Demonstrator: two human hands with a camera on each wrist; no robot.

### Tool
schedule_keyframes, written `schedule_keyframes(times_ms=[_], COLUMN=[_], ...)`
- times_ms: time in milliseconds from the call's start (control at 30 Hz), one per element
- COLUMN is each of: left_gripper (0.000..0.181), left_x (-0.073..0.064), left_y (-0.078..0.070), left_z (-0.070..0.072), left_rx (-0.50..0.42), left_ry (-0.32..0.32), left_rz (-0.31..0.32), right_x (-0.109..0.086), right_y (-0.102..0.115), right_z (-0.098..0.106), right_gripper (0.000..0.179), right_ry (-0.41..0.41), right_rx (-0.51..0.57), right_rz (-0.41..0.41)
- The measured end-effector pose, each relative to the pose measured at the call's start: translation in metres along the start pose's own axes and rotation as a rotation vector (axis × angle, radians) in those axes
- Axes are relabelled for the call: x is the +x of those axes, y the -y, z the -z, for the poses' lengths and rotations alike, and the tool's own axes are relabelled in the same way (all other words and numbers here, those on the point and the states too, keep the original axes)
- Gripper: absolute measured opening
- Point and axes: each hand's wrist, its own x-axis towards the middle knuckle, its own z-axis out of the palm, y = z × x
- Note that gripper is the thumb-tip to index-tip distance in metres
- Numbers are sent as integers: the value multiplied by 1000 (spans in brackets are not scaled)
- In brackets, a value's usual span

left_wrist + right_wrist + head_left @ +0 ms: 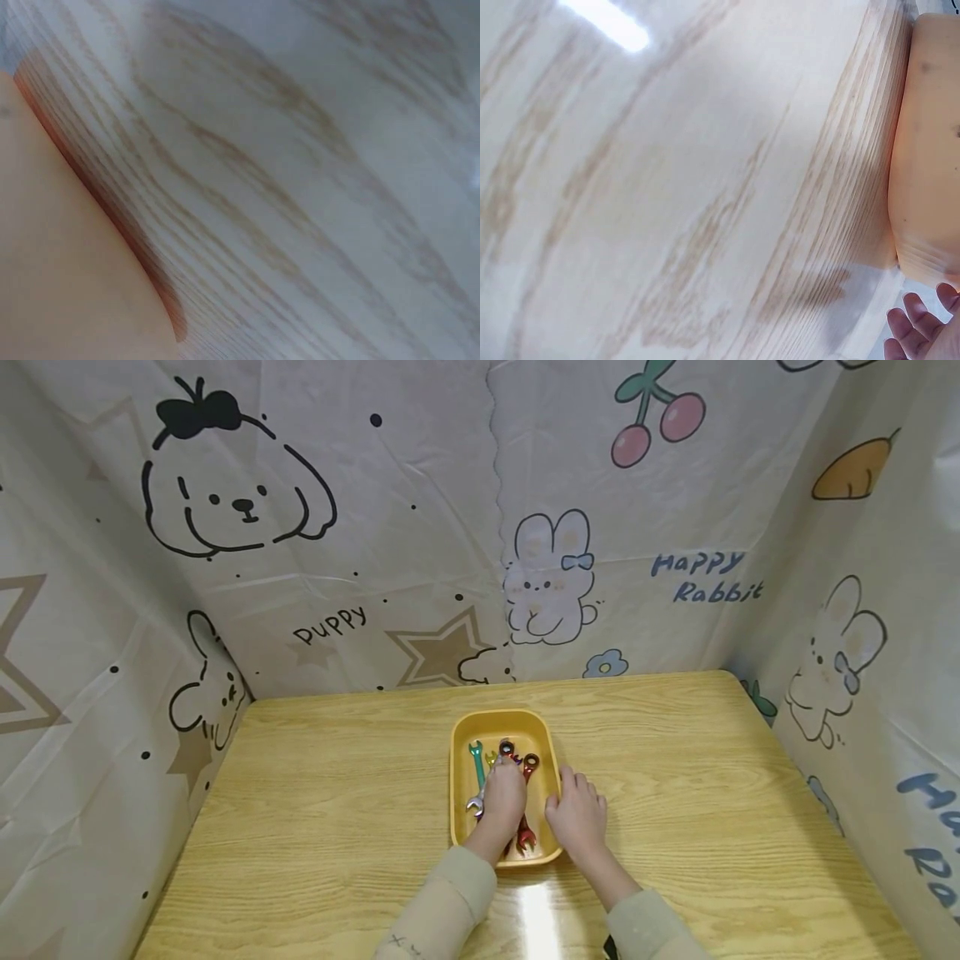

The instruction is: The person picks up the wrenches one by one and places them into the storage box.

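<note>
A yellow-orange plastic tray (pixel 456 777) stands on the table and holds several small wrenches. Inside it, my left hand (pixel 502 797) reaches down over the wrenches, its fingertips hidden beneath it. Just beyond its knuckles shows a dark red ring end of a wrench (pixel 507 748). On its left lies a green wrench (pixel 478 762) with a silver open end (pixel 476 806) lower down; on its right lies a red wrench (pixel 526 837). My right hand (pixel 581 814) is at the tray's right rim, thumb at the edge, fingers loosely extended outside. The right wrist view shows its fingers (pixel 915 326) below the tray wall (pixel 930 165).
The wood-grain table (pixel 322 793) spreads out on both sides of the tray. Printed cloth (pixel 420 527) hangs behind and along both sides. A dark object (pixel 611 948) shows beside the right sleeve. In the left wrist view, the tray wall (pixel 67 247) fills the left side.
</note>
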Motion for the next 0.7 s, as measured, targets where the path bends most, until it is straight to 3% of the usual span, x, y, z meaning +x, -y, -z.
schedule_keyframes(times_ms=[367, 700], left_gripper=[21, 23], left_x=[1, 2], left_y=[1, 4], left_z=[-1, -2], left_rx=[-64, -28], left_ry=[18, 39], left_rz=[69, 42], right_x=[0, 0], right_y=[-1, 0], right_z=[0, 1], right_gripper=[42, 42], right_ry=[-12, -4], right_rx=[7, -1], right_rz=[1, 5])
